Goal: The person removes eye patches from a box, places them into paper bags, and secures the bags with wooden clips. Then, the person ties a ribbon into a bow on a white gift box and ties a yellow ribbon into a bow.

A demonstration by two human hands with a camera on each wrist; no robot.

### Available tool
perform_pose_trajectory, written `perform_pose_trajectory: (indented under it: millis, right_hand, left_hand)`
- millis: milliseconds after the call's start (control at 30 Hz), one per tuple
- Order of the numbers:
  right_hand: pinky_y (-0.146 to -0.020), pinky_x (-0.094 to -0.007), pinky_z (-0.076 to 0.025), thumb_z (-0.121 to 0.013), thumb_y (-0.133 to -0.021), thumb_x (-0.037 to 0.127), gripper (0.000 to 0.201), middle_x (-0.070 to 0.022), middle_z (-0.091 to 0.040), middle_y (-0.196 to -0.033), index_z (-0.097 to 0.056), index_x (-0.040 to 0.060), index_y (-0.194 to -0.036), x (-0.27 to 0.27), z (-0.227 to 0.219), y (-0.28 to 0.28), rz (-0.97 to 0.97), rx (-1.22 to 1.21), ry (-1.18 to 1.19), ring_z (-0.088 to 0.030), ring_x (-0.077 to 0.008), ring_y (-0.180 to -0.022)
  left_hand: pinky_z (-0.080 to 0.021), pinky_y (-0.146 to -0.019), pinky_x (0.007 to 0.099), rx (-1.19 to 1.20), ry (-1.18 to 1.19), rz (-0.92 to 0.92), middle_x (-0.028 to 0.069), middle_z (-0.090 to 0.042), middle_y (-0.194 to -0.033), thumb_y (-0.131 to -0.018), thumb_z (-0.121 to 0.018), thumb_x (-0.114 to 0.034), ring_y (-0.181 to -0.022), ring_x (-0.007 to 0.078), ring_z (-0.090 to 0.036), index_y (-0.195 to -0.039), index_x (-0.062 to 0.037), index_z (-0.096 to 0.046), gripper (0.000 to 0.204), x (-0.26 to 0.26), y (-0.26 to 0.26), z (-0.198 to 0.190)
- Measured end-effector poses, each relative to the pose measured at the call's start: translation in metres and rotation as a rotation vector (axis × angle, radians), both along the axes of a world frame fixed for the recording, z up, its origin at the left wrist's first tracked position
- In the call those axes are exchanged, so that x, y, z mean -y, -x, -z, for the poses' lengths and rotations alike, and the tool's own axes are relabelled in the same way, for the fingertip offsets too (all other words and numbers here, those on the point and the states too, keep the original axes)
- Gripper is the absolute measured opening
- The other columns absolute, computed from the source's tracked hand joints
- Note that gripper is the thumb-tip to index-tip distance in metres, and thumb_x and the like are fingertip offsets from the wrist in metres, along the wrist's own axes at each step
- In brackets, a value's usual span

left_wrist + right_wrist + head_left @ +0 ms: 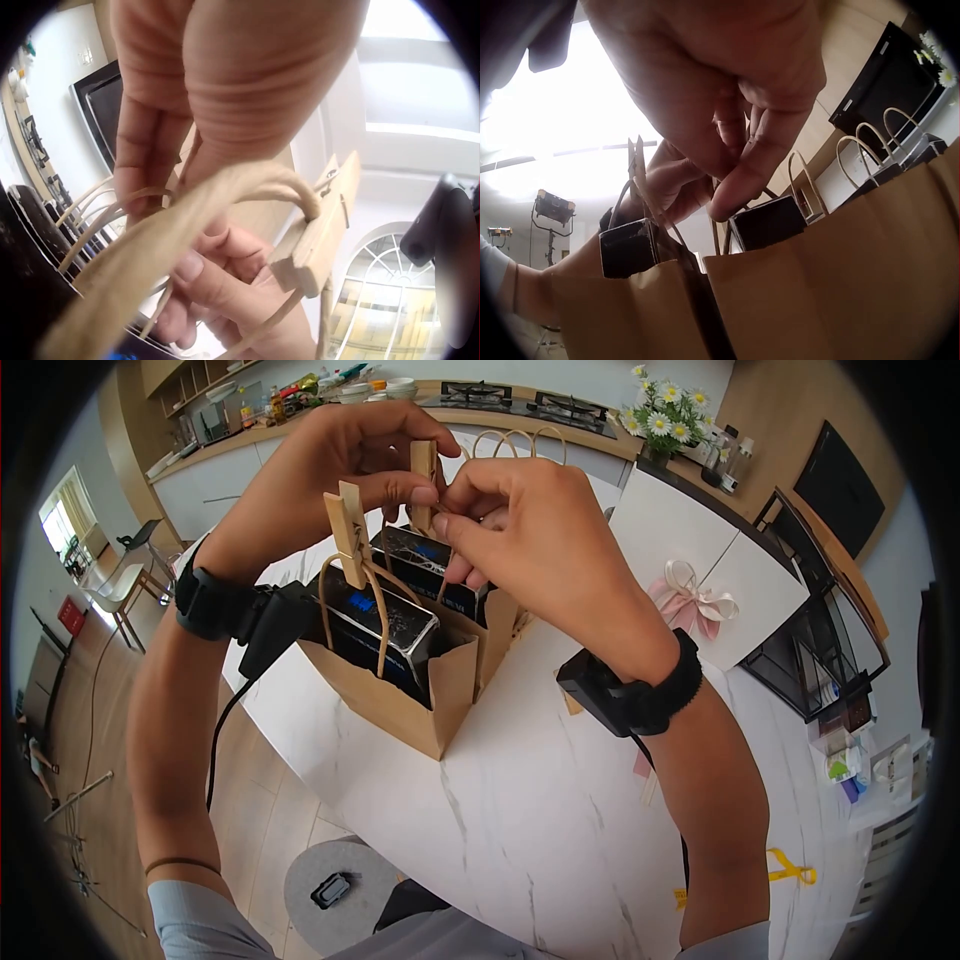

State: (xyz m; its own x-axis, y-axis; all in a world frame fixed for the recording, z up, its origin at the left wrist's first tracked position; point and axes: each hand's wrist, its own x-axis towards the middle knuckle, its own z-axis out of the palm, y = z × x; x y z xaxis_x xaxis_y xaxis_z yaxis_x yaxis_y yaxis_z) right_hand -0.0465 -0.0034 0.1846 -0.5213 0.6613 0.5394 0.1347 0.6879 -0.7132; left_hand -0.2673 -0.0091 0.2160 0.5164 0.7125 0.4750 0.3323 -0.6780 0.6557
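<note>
In the head view, two brown paper bags stand one behind the other on the table, each with a black box inside. A wooden clothespin [347, 538] clips the twine handles of the front bag [400, 700] together above its box [392, 628]. My left hand [345, 465] pinches another clothespin [424, 465] over the rear bag [495, 630]. Close beside it, my right hand [545, 525] pinches the rear bag's handle between thumb and forefinger. In the right wrist view, the right fingertips [724, 202] are just above the rear box [769, 223]. The clipped clothespin [319, 232] looms near in the left wrist view.
More bag handles [515, 442] rise behind the rear bag. On the white marble table [540, 790] lie a pink ribbon bow [690, 600] and a yellow ribbon [793, 870]. A flower vase [660, 425] and gas stove [520, 402] occupy the back counter.
</note>
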Motion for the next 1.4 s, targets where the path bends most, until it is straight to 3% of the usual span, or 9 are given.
perform_pose_trajectory:
  millis: [167,233,333,667,1000,1100,1167,1233,1400]
  right_hand:
    - [-0.059,-0.0248,-0.059,-0.066,-0.095,0.003,0.012,-0.0122,-0.071,-0.079,-0.067,-0.0082,-0.095,0.004,-0.004,-0.002,0.010,0.077,0.048,-0.074,-0.0158,-0.069]
    - [-0.059,-0.0251,-0.059,-0.066,-0.095,0.003,0.012,-0.0123,-0.071,-0.080,-0.067,-0.0083,-0.095,0.004,-0.004,-0.002,0.014,0.087,0.061,-0.074,-0.0160,-0.069]
    - [-0.059,-0.0257,-0.059,-0.066,-0.095,0.004,0.012,-0.0125,-0.071,-0.081,-0.065,-0.0078,-0.096,0.005,-0.007,-0.002,0.021,0.100,0.085,-0.074,-0.0163,-0.069]
    - [-0.057,-0.0241,-0.055,-0.067,-0.097,0.007,0.014,-0.0073,-0.065,-0.084,-0.059,-0.0041,-0.102,-0.001,-0.005,-0.004,-0.020,0.092,0.221,-0.069,-0.0126,-0.064]
    - [-0.054,-0.0241,-0.051,-0.070,-0.096,0.016,0.029,-0.0110,-0.066,-0.092,-0.059,-0.0047,-0.114,0.000,-0.004,-0.001,-0.006,0.046,0.158,-0.067,-0.0129,-0.065]
    - [-0.054,-0.0253,-0.049,-0.075,-0.093,0.020,0.033,-0.0109,-0.068,-0.089,-0.061,-0.0025,-0.114,-0.002,-0.010,0.006,0.104,0.024,-0.140,-0.066,-0.0137,-0.063]
    - [-0.066,-0.0427,-0.054,-0.075,-0.089,0.017,0.027,-0.0226,-0.071,-0.081,-0.064,-0.0041,-0.101,0.001,-0.019,0.011,0.189,0.068,-0.263,-0.071,-0.0357,-0.071]
    - [-0.067,-0.0431,-0.054,-0.075,-0.088,0.016,0.025,-0.0226,-0.070,-0.081,-0.064,-0.0028,-0.100,-0.003,-0.022,0.014,0.180,0.057,-0.331,-0.070,-0.0367,-0.073]
    - [-0.070,-0.0449,-0.053,-0.074,-0.087,0.012,0.021,-0.0205,-0.070,-0.080,-0.063,0.0005,-0.100,-0.008,-0.019,0.015,0.140,0.062,-0.429,-0.069,-0.0391,-0.078]
  left_hand:
    - [-0.059,-0.080,0.0268,-0.082,-0.083,0.015,0.0065,-0.070,-0.097,-0.096,-0.072,-0.010,-0.087,0.0123,-0.071,-0.125,0.0010,-0.060,0.033,0.002,0.002,-0.004]
    - [-0.060,-0.077,0.0259,0.064,0.172,0.037,0.0030,-0.070,-0.087,-0.099,-0.069,-0.020,-0.081,0.0106,-0.071,-0.125,-0.0022,-0.065,0.031,0.006,0.004,-0.008]
    - [-0.060,-0.073,0.0265,0.070,0.149,0.060,0.0025,-0.070,-0.087,-0.100,-0.067,-0.023,-0.079,0.0100,-0.071,-0.128,-0.0029,-0.065,0.034,0.002,0.005,-0.003]
    - [-0.057,-0.075,0.0264,-0.066,0.139,0.086,0.0037,-0.071,-0.093,-0.094,-0.074,-0.018,-0.080,0.0102,-0.068,-0.145,-0.0039,-0.056,0.056,-0.006,0.008,-0.007]
    - [-0.056,-0.087,0.0315,0.163,0.391,0.165,0.0089,-0.073,-0.105,-0.088,-0.080,-0.013,-0.095,0.0154,-0.069,-0.111,0.0001,-0.070,0.028,-0.017,0.022,0.003]
    - [-0.056,-0.091,0.0323,0.157,0.439,0.179,0.0082,-0.072,-0.108,-0.088,-0.081,-0.011,-0.096,0.0152,-0.069,-0.105,0.0005,-0.070,0.024,-0.020,0.022,0.000]
    - [-0.056,-0.093,0.0327,0.134,0.456,0.208,0.0076,-0.072,-0.110,-0.087,-0.081,-0.010,-0.097,0.0147,-0.069,-0.104,0.0008,-0.070,0.023,-0.021,0.022,-0.002]
    - [-0.056,-0.087,0.0256,0.110,0.436,0.183,0.0014,-0.072,-0.096,-0.091,-0.077,-0.009,-0.089,0.0096,-0.068,-0.104,-0.0029,-0.070,0.016,-0.021,0.021,-0.002]
    - [-0.055,-0.088,0.0253,0.152,0.415,0.120,0.0000,-0.070,-0.101,-0.089,-0.078,-0.006,-0.091,0.0089,-0.067,-0.107,-0.0044,-0.067,0.021,-0.019,0.019,0.001]
